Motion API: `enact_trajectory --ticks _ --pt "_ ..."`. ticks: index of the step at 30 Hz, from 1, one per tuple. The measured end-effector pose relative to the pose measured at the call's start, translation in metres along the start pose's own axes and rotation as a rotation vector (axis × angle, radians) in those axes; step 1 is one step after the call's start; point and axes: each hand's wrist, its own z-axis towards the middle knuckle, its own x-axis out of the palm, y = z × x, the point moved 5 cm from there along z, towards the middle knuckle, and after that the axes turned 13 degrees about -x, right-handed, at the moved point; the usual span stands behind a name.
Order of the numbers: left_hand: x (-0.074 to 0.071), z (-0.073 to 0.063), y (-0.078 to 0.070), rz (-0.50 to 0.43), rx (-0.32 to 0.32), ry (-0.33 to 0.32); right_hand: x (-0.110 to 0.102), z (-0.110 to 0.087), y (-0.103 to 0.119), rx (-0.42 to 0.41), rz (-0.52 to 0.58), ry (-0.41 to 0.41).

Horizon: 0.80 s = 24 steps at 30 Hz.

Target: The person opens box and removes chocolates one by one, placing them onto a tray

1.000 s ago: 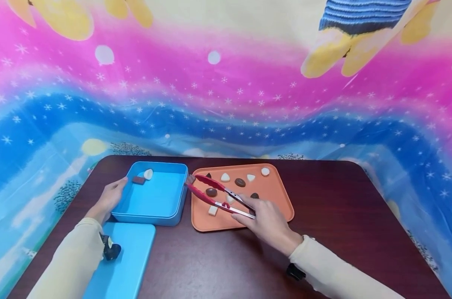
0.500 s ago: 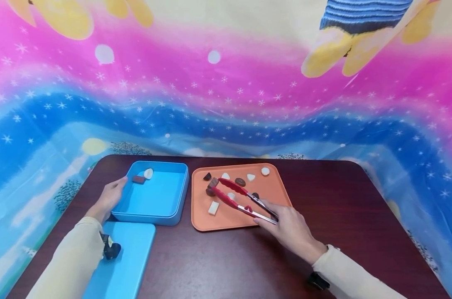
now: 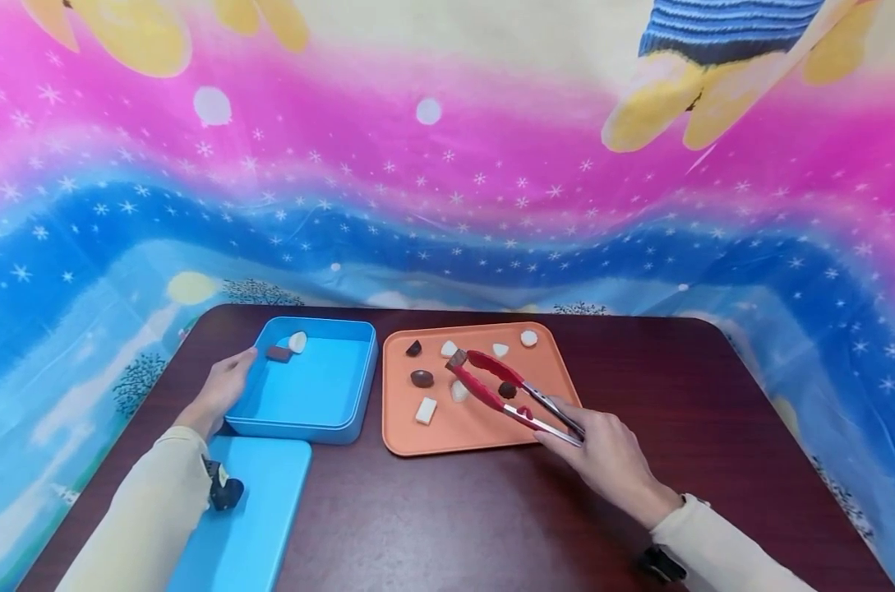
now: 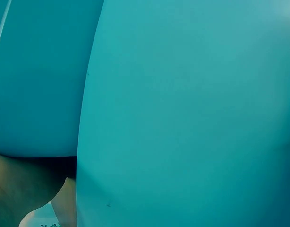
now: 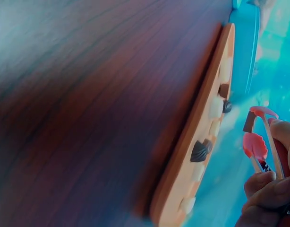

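In the head view my right hand (image 3: 610,456) grips a pair of tongs (image 3: 524,411) with red tips and metal handles. A small brown block (image 3: 456,360), chocolate-like, sits at the tongs' tips above the orange tray (image 3: 484,440); it shows at the tips in the right wrist view too. Dark, brown and white chocolate-like pieces lie on that tray, among them a brown oval (image 3: 422,378) and a white rectangle (image 3: 426,410). My left hand (image 3: 225,386) rests along the left side of a blue box (image 3: 295,432), fingertips at its rim. Inside are a brown block (image 3: 279,353) and a white piece (image 3: 297,342).
A flat blue lid (image 3: 269,510) lies in front of the box, under the left forearm. Box, tray and lid are on a dark wooden table (image 3: 432,526). A patterned cloth (image 3: 447,214) hangs behind and beside the table.
The right hand has moved the tongs to the right, from beside the box's right rim to over the tray's middle, with the brown block still at the tips. The left hand keeps its place.
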Motion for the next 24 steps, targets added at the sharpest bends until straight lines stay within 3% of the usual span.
enact_trajectory --ticks 24 --pt "-0.001 0.002 0.000 0.004 -0.012 -0.012 -0.018 -0.014 -0.050 0.050 -0.087 -0.035"
